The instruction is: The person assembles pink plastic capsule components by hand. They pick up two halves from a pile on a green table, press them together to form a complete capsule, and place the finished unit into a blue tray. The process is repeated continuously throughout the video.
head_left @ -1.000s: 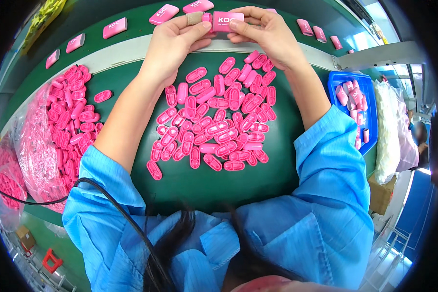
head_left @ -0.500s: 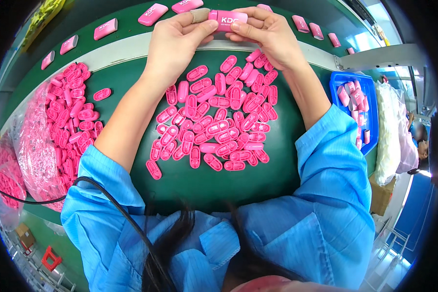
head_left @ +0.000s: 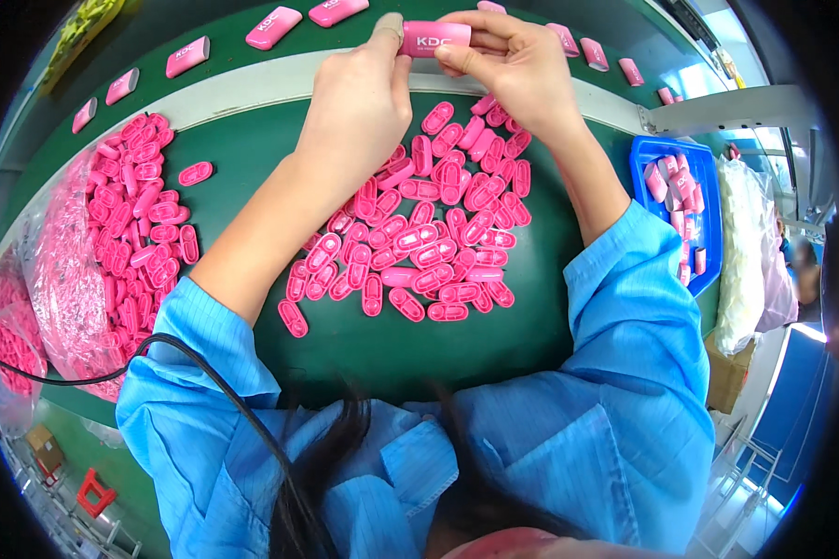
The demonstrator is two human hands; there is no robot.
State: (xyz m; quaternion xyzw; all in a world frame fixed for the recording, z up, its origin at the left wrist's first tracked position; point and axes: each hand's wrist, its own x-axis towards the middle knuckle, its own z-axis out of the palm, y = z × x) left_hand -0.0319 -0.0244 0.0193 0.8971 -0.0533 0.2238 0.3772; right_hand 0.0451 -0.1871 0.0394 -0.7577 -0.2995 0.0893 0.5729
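Near the top of the head view, the right hand (head_left: 522, 74) is grasping a pink case (head_left: 431, 39) between thumb and fingers, and the case is sitting between the two hands. The left hand (head_left: 359, 102) is touching its left end; whether it is gripping, I cannot tell. Loose pink caps (head_left: 399, 277) are lying below on the green table (head_left: 438, 359), left of a blue tray (head_left: 708, 186)
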